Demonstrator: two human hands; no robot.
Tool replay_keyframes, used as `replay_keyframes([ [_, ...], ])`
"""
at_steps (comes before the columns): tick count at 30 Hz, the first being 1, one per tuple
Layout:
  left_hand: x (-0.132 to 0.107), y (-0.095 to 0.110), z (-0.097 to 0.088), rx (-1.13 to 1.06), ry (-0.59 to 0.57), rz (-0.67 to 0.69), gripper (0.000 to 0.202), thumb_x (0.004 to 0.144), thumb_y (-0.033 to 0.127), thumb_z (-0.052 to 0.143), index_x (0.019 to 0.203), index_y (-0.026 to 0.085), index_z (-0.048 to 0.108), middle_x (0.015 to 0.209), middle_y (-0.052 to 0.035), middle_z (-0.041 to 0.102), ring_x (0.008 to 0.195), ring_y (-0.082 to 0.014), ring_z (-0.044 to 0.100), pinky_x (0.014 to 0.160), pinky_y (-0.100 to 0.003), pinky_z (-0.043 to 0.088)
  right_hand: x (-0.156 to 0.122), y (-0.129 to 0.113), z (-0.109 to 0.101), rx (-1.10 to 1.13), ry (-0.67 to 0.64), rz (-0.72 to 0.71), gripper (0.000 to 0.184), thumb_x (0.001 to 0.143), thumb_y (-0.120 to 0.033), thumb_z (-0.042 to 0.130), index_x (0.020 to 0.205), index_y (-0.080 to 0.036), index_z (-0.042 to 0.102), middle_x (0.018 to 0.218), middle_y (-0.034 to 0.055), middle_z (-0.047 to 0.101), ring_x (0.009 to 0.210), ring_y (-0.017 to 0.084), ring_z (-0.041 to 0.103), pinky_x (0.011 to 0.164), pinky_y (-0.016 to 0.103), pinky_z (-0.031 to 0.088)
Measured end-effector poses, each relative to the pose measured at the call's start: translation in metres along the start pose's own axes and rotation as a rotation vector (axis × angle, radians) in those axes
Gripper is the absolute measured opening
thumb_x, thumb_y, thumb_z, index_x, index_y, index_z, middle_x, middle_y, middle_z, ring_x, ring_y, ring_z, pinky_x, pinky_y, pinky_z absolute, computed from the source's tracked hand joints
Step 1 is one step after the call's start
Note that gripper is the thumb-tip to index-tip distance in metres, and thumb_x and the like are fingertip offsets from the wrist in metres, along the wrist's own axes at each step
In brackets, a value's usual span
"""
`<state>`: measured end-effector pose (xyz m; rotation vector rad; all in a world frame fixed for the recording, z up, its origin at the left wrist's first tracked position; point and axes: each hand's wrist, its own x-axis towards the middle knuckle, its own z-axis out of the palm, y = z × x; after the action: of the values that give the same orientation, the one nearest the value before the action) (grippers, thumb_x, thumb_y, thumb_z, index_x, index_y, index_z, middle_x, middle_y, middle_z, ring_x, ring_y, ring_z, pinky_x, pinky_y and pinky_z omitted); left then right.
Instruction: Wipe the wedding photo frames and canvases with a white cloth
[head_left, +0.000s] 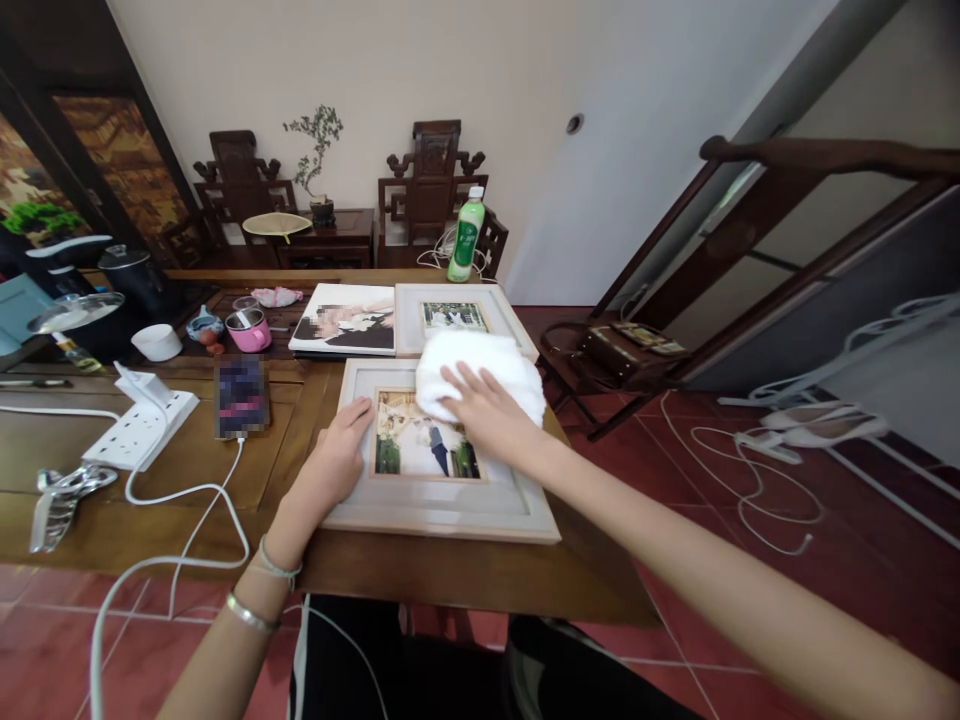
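Note:
A light wooden picture frame (442, 508) with a photo of a couple lies flat at the table's front edge. My left hand (341, 450) holds its left side, fingers laid over the border. My right hand (484, 405) presses a folded white cloth (517, 375) onto the upper right part of the frame. The cloth covers that corner and a bit of the photo. Touching the far side is a second picture frame (409, 320), partly hidden by the cloth. Left of that one lies a white photo album or panel (345, 300) with a blurred picture.
A green bottle (467, 235) stands at the far edge. To the left are a power strip (142, 430), a phone (241, 397) on a cable, a pink cup (249, 330), a white bowl (157, 342) and a hair clip (67, 500). A dark wooden chair (622, 350) stands right.

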<state>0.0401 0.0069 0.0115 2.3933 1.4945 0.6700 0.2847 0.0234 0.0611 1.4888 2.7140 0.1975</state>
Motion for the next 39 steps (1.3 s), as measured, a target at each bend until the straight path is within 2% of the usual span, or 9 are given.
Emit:
replay_keyframes([
  [5, -0.001, 0.000, -0.001, 0.017, 0.009, 0.015, 0.063, 0.076, -0.004, 0.034, 0.134, 0.014, 0.047, 0.144, -0.0133, 0.043, 0.136, -0.0220, 0.036, 0.112, -0.044, 0.033, 0.016, 0.005, 0.003, -0.048, -0.004, -0.052, 0.047, 0.077, 0.002, 0.050, 0.120, -0.011, 0.062, 0.151, 0.0196, 0.030, 0.139, 0.040, 0.017, 0.108, 0.059, 0.020],
  [10, 0.000, 0.004, -0.001, 0.087, -0.007, 0.021, 0.055, 0.084, 0.002, 0.033, 0.137, 0.007, 0.042, 0.148, -0.0161, 0.038, 0.138, -0.0229, 0.033, 0.112, -0.042, 0.033, -0.032, -0.034, -0.025, 0.107, -0.190, -0.112, 0.054, 0.073, 0.006, 0.044, 0.122, -0.010, 0.062, 0.149, 0.0207, 0.033, 0.139, 0.039, 0.020, 0.107, 0.060, 0.022],
  [16, 0.000, 0.006, 0.000, 0.130, -0.006, 0.029, 0.046, 0.092, 0.013, 0.033, 0.137, 0.010, 0.043, 0.146, -0.0148, 0.041, 0.137, -0.0224, 0.035, 0.111, -0.041, 0.035, -0.081, -0.060, -0.071, 0.425, -0.384, -0.243, 0.057, 0.066, 0.007, 0.040, 0.110, -0.018, 0.066, 0.146, 0.0125, 0.041, 0.136, 0.031, 0.032, 0.107, 0.049, 0.032],
  [19, 0.000, 0.006, -0.001, 0.145, -0.021, 0.033, 0.047, 0.092, 0.012, 0.032, 0.137, 0.011, 0.043, 0.147, -0.0144, 0.040, 0.138, -0.0225, 0.034, 0.111, -0.041, 0.034, -0.075, -0.061, -0.066, 0.474, -0.351, -0.206, 0.062, 0.066, 0.007, 0.039, 0.116, -0.021, 0.064, 0.147, 0.0087, 0.040, 0.137, 0.028, 0.031, 0.107, 0.046, 0.032],
  [22, 0.000, 0.007, -0.002, 0.151, -0.035, 0.034, 0.048, 0.091, 0.009, 0.032, 0.137, 0.009, 0.042, 0.147, -0.0154, 0.040, 0.138, -0.0226, 0.034, 0.111, -0.040, 0.035, -0.048, -0.052, -0.041, 0.359, -0.265, -0.120, 0.069, 0.066, 0.007, 0.040, 0.128, -0.017, 0.056, 0.150, 0.0123, 0.033, 0.140, 0.032, 0.020, 0.110, 0.051, 0.025],
  [26, 0.000, 0.009, -0.004, 0.141, -0.037, 0.031, 0.049, 0.089, 0.009, 0.034, 0.137, 0.011, 0.043, 0.147, -0.0147, 0.040, 0.138, -0.0232, 0.034, 0.110, -0.041, 0.036, 0.004, -0.027, -0.009, 0.133, -0.073, -0.029, 0.063, 0.071, 0.005, 0.045, 0.131, -0.011, 0.053, 0.153, 0.0169, 0.026, 0.141, 0.037, 0.013, 0.110, 0.057, 0.019],
  [30, 0.000, 0.007, -0.004, 0.135, -0.038, 0.035, 0.049, 0.090, 0.009, 0.034, 0.138, 0.009, 0.042, 0.147, -0.0150, 0.040, 0.138, -0.0234, 0.034, 0.111, -0.042, 0.035, 0.040, -0.010, 0.005, 0.004, 0.011, -0.041, 0.049, 0.078, 0.000, 0.047, 0.126, -0.010, 0.057, 0.154, 0.0173, 0.022, 0.140, 0.041, 0.009, 0.108, 0.064, 0.016],
  [34, 0.001, 0.005, -0.001, 0.136, -0.018, 0.050, 0.049, 0.089, 0.008, 0.034, 0.137, 0.009, 0.043, 0.146, -0.0157, 0.040, 0.138, -0.0226, 0.034, 0.111, -0.041, 0.035, 0.024, -0.027, -0.002, 0.061, -0.080, -0.100, 0.053, 0.076, 0.003, 0.046, 0.125, -0.011, 0.058, 0.154, 0.0170, 0.023, 0.140, 0.043, 0.010, 0.106, 0.065, 0.018],
  [39, 0.001, 0.004, 0.000, 0.140, -0.001, 0.059, 0.046, 0.090, 0.010, 0.033, 0.135, 0.010, 0.045, 0.145, -0.0164, 0.043, 0.137, -0.0227, 0.036, 0.110, -0.042, 0.036, -0.031, -0.066, -0.041, 0.285, -0.313, -0.168, 0.061, 0.069, 0.005, 0.044, 0.125, -0.015, 0.058, 0.151, 0.0161, 0.030, 0.139, 0.040, 0.019, 0.104, 0.062, 0.027],
])
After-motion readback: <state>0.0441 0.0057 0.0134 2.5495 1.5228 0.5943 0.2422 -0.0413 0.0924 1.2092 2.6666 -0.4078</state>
